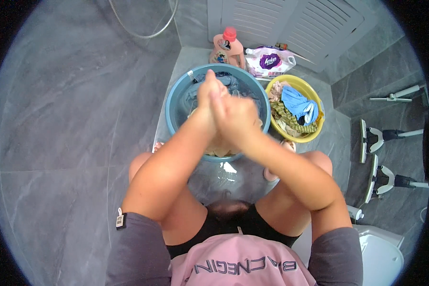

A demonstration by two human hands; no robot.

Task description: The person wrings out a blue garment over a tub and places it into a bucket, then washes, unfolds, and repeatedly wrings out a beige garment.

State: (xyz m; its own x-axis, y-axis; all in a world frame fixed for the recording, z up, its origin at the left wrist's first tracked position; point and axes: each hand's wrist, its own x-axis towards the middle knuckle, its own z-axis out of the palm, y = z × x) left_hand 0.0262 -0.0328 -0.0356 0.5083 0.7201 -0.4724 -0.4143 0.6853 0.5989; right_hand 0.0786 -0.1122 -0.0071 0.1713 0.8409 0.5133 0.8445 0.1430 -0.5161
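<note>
My left hand (209, 94) and my right hand (240, 113) press together over a round blue basin (171, 107). Both are closed and partly smeared by motion. A beige cloth (220, 145) shows beneath them and at their edges, and they appear to grip it; the gripped part is mostly hidden. Behind the hands, blue-grey clothes (229, 81) lie wet in the basin.
A yellow basin (321, 125) of clothes, including a blue garment (298, 102), stands right of the blue one. Behind are a pink bottle with a red cap (228, 50) and a white-and-purple package (270, 61). Mop heads (374, 140) stand at the right wall; a shower hose (150, 35) hangs back left.
</note>
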